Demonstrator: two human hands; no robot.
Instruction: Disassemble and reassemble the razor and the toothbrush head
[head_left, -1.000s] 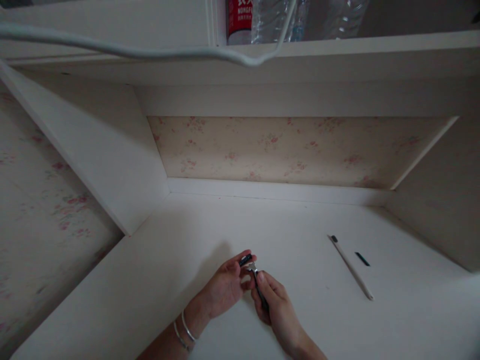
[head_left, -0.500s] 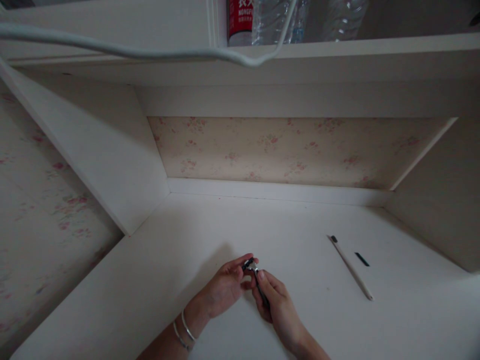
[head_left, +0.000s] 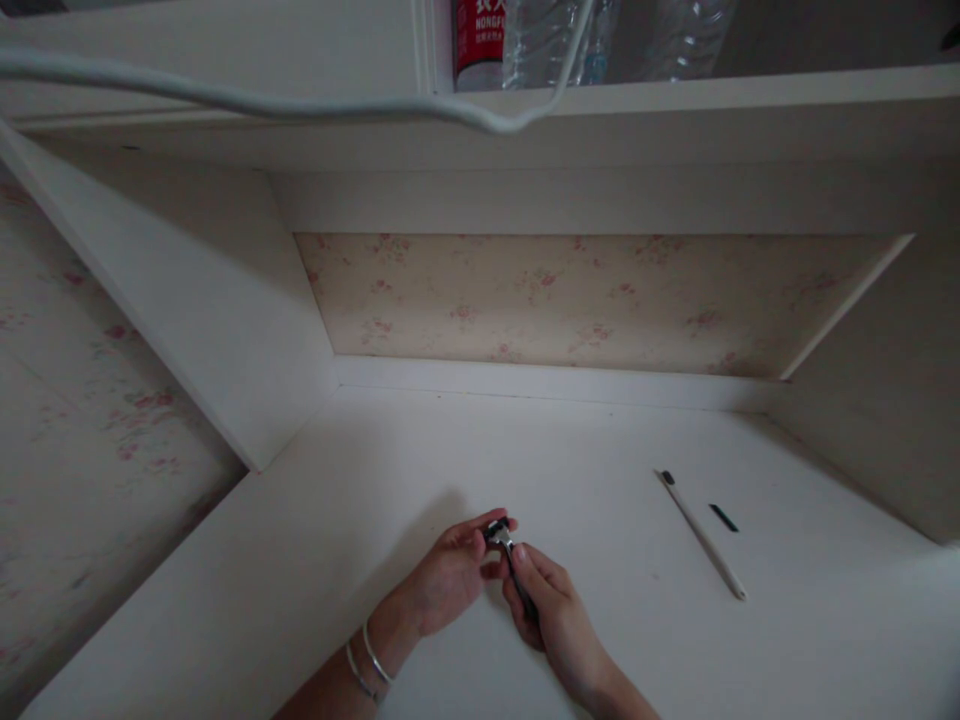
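Note:
A razor (head_left: 504,538) with a dark handle, a silvery neck and a black head is between my hands, above the white desktop. My right hand (head_left: 553,605) is closed around its handle, with the thumb lying along the top. At the head end, my left hand (head_left: 450,578) has its fingers closed on the razor's head; the fingertips partly hide it. Two light bangles circle my left wrist.
To the right lie a white toothbrush (head_left: 703,535) with dark bristles and a small dark strip (head_left: 724,517). A white cable (head_left: 300,103) hangs across the shelf (head_left: 675,130) above. Plastic bottles (head_left: 547,45) stand on that shelf. Side panels flank the desk.
The razor and the fingers of my right hand have shifted very slightly downward. Both hands keep their hold, and the things on the desk stay where they were.

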